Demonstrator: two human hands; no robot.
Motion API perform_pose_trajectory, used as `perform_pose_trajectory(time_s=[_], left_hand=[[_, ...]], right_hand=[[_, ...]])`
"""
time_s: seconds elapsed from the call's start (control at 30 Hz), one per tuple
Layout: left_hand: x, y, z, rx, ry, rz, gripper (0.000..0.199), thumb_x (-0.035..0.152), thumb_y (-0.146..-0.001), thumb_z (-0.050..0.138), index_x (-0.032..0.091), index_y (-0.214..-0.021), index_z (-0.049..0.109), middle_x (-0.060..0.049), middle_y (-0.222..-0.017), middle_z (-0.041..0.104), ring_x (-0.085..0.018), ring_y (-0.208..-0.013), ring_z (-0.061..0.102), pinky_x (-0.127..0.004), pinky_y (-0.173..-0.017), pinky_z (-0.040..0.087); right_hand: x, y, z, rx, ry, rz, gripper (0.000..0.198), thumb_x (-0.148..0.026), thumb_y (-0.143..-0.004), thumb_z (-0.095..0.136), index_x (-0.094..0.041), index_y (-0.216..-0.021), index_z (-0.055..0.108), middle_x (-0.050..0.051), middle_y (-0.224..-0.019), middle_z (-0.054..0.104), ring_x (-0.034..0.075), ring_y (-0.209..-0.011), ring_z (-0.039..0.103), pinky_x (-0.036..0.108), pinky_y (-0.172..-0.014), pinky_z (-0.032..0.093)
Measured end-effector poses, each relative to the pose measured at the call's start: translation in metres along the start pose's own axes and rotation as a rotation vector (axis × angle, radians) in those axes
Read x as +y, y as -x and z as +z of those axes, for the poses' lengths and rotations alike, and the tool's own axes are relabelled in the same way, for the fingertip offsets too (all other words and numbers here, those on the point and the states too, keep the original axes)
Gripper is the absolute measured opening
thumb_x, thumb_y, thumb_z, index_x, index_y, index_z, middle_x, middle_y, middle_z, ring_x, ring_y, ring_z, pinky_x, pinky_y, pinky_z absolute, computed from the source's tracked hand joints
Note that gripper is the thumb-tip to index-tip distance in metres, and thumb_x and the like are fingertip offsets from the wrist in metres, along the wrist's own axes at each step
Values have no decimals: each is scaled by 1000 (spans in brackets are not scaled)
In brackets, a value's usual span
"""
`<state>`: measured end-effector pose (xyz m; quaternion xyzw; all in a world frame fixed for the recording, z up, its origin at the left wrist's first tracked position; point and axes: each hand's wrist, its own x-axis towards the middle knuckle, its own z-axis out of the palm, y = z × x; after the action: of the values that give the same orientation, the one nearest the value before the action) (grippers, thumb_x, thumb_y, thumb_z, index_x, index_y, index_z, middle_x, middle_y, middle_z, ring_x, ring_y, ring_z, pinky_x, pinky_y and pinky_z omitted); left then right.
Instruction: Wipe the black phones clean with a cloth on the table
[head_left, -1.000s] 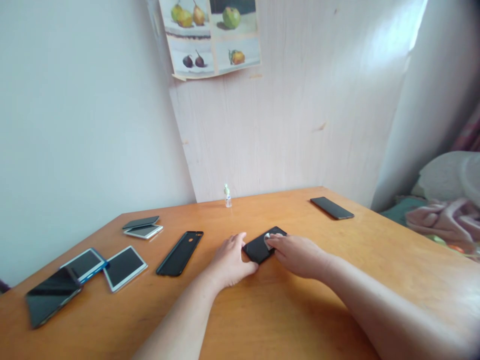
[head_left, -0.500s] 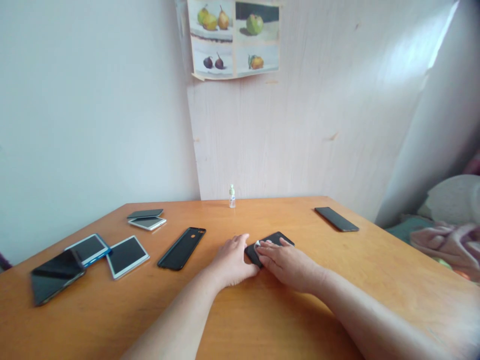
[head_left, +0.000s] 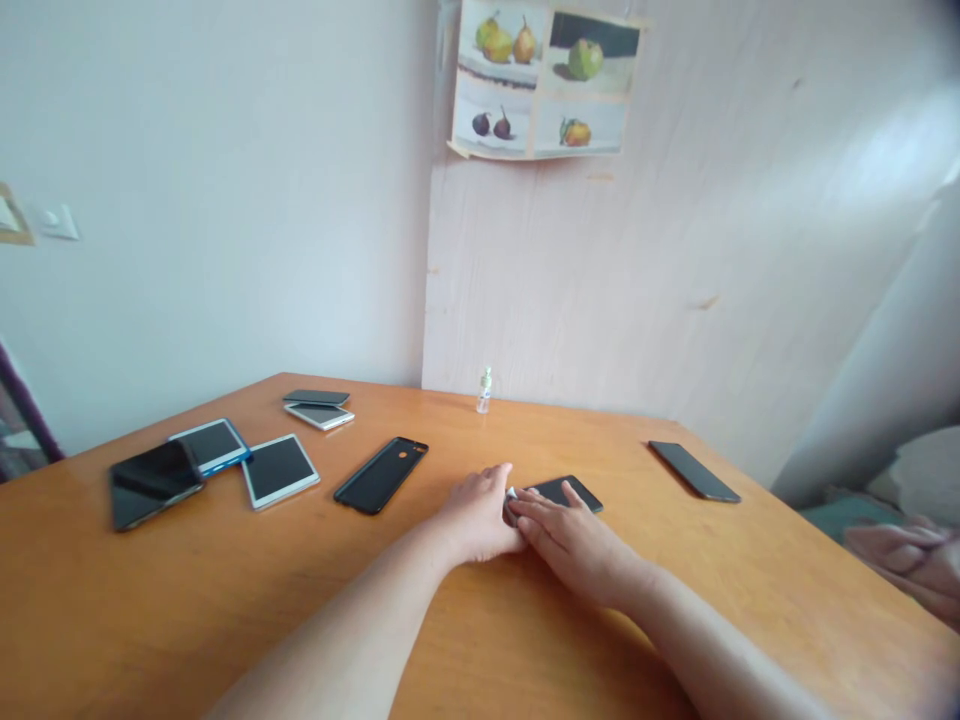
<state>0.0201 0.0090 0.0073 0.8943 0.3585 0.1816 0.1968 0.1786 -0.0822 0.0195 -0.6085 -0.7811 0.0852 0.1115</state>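
A dark smartphone (head_left: 576,493) lies on the wooden table in front of me, its left end hidden behind my hands. My left hand (head_left: 482,512) steadies that left end, thumb at the near side and fingers at the far side. Flat fingers of my right hand (head_left: 566,535) press a small white wipe (head_left: 512,494) onto the phone's surface; most of the wipe is covered. To the left of my left hand lies an empty black phone case (head_left: 381,476) with a camera cutout.
At left are a white tablet (head_left: 281,470), a blue-edged tablet (head_left: 212,446), a black tablet (head_left: 155,484), a white phone (head_left: 321,414) and a dark phone (head_left: 316,397). A small spray bottle (head_left: 484,390) stands near the back edge. Another dark phone (head_left: 694,470) lies at right.
My right hand has slid with the wipe toward the phone's left end, nearer my left hand. The view has turned left and tilted, so things appear shifted right.
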Motion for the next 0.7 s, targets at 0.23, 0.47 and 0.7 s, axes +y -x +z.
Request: perform_pose_trajectory(time_s=[0.23,0.47,0.7], left_hand=[[3,0,-1,-19,47,-58,102,40,-56,72,17,-146,31,-15,-132,57,-37,-123,51,-42,-99,43],[2,0,1,-7,26,-62,102,41,-60,68,16,-149,23,-18,-138,52,-38,-125,50,-44,-100,42],[2,-1,1,-17,37,-50,105,41,-55,72,17,-148,27,-15,-131,59,-39,-121,52,-45,-96,44]], right_hand=[[28,-8,5,75,105,279,49,-41,-101,22,-25,-141,46,8,-151,41,25,-140,34,63,-114,6],[8,-9,5,5,14,62,52,-46,-102,15,-30,-143,44,5,-151,40,22,-142,31,62,-114,3],[59,-10,4,43,236,409,49,-40,-102,19,-27,-142,44,9,-153,36,27,-141,32,70,-109,9]])
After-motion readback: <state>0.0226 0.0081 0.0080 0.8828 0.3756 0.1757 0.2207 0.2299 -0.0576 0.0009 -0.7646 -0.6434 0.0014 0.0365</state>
